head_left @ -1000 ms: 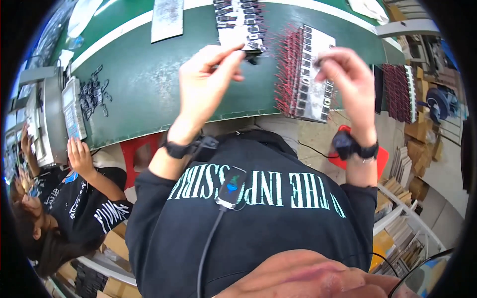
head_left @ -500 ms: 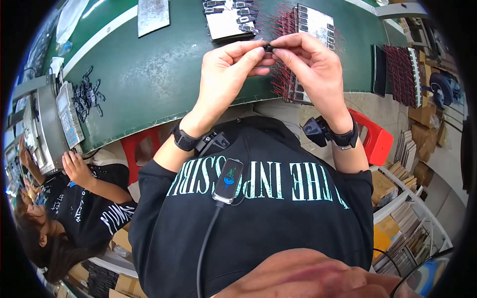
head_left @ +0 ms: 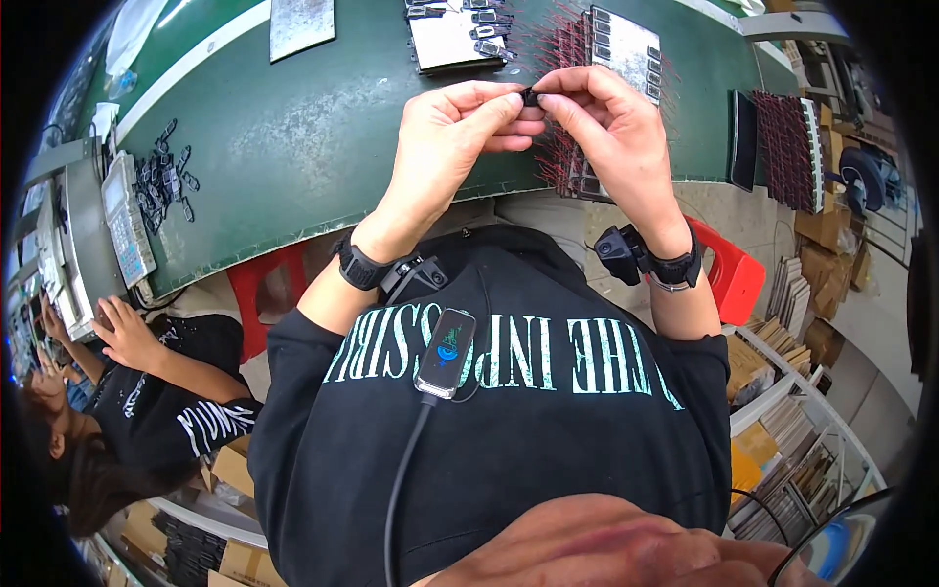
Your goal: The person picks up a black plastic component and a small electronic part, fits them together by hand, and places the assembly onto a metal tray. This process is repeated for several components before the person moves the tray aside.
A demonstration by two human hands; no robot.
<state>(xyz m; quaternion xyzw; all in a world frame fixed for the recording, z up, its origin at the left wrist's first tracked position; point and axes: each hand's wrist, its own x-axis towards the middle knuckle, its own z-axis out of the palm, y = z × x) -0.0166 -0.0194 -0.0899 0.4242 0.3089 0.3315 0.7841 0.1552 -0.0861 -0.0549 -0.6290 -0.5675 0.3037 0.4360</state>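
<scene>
Over the green table point(head_left: 284, 147), my two hands meet at a small black part point(head_left: 529, 97), pinched from both sides by thumbs and fingertips. My left hand point(head_left: 457, 115) grips its left side, with the lower fingers curled behind. From the right, my right hand point(head_left: 611, 122) holds it between thumb and forefinger. The part's exact kind is too small to make out. Beyond my left hand lies a white board point(head_left: 451, 41) with small black parts along its edges. Behind my right hand sits another board point(head_left: 626, 49) with small dark modules and red wires point(head_left: 561, 127).
Loose black parts point(head_left: 161, 181) lie on the left near a machine with a keypad point(head_left: 125, 220). A metal plate point(head_left: 302, 27) rests at the far edge. At right stands a red-wired rack point(head_left: 785, 147). Another person's hand point(head_left: 129, 335) is at the machine. Red stools point(head_left: 734, 274) stand below.
Both hands keep their pinch, and the small black part has turned slightly between the fingertips. At the left, the other person's hand has shifted a little left.
</scene>
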